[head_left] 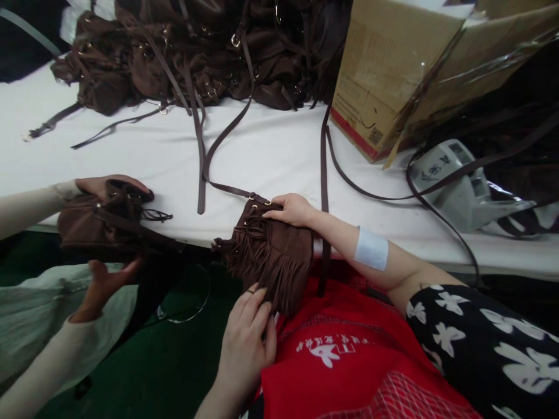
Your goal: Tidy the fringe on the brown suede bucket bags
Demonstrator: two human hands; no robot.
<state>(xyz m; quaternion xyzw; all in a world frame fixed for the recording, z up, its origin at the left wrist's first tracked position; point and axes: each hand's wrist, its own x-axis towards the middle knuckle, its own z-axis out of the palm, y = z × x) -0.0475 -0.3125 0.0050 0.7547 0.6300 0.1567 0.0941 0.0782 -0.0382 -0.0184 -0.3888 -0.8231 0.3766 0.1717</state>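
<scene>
A dark brown fringed drawstring bag (pixel 279 250) hangs over the table's front edge, its mouth with metal eyelets toward the table. My right hand (pixel 294 210) is closed on its upper edge, thumb and fingers pinching the brown material. At the lower end of the fringe is my left hand (pixel 248 329), fingers bent and closed on the fringe tips; a ring shows on one finger. A long thin strap (pixel 227 129) runs from the bag's top up toward the pile. The bag's underside is hidden.
A co-worker's hands hold another brown bag (pixel 100 224) at left. Many brown bags (pixel 148 67) are piled at the back of the white table (pixel 271 139). A cardboard box (pixel 375 75), grey tape dispenser (pixel 463 186) and loose straps (pixel 371 195) lie right.
</scene>
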